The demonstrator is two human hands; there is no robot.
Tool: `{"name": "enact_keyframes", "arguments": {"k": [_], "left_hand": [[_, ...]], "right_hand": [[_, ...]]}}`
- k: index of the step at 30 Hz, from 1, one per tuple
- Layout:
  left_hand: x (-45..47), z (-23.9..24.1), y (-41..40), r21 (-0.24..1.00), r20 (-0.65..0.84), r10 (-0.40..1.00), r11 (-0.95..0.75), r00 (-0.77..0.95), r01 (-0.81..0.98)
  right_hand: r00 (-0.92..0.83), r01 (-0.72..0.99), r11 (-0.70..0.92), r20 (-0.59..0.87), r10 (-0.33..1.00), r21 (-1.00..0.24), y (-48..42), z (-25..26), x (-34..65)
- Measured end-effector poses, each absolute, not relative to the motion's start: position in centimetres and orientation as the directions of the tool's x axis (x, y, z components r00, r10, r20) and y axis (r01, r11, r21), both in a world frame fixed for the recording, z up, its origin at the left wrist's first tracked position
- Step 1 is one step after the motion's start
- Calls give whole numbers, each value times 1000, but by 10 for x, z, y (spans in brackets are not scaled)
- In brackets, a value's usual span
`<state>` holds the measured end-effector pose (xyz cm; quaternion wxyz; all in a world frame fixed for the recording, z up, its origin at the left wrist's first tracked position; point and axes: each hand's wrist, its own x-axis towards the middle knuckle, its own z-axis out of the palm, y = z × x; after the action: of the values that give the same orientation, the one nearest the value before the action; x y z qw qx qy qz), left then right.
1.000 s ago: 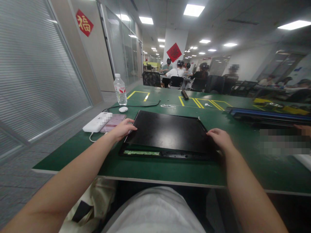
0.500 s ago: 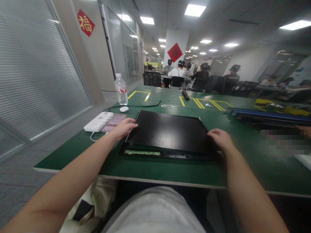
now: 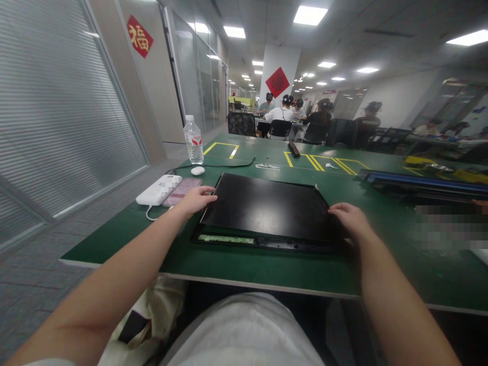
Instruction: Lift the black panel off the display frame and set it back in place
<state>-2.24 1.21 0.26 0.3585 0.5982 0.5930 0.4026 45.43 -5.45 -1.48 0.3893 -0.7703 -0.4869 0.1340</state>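
Note:
A black flat panel [image 3: 267, 206] lies on the green table [image 3: 244, 264], its near edge showing a strip of green circuit board [image 3: 225, 238]. My left hand [image 3: 196, 199] grips the panel's left edge, fingers curled over it. My right hand [image 3: 351, 219] holds the right edge with its fingers wrapped round the side. Both forearms reach in from the bottom of the view.
Left of the panel lie a pink phone [image 3: 182, 189] and a white power bank [image 3: 158, 190] with a cable. Behind stand a water bottle [image 3: 193, 140], a white mouse [image 3: 197, 171] and a black cable. A blue-edged device [image 3: 423, 184] sits at the right. People sit at far tables.
Both hands keep their hold on the panel's edges. Only the head camera has drifted slightly, shifting the scene a little to the right.

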Motion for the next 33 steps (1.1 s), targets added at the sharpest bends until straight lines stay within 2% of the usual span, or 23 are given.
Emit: {"name": "enact_keyframes", "arguments": {"k": [4, 9, 20, 25, 33], "left_hand": [[-20, 5, 9, 857, 83, 996, -56, -30, 513], [-18, 4, 7, 851, 53, 998, -32, -25, 524], [-20, 0, 11, 802, 86, 996, -65, -7, 594], [-23, -2, 13, 772, 123, 992, -117, 33, 624], [-25, 0, 17, 612, 220, 960, -274, 174, 742]], "right_hand": [[495, 622, -230, 148, 856, -748, -52, -18, 458], [497, 557, -231, 98, 862, -798, -49, -23, 462], [498, 499, -199, 92, 862, -843, -48, -25, 463], [483, 515, -198, 91, 871, -834, -49, -25, 463], [524, 607, -281, 108, 845, -743, -53, -17, 453]]}}
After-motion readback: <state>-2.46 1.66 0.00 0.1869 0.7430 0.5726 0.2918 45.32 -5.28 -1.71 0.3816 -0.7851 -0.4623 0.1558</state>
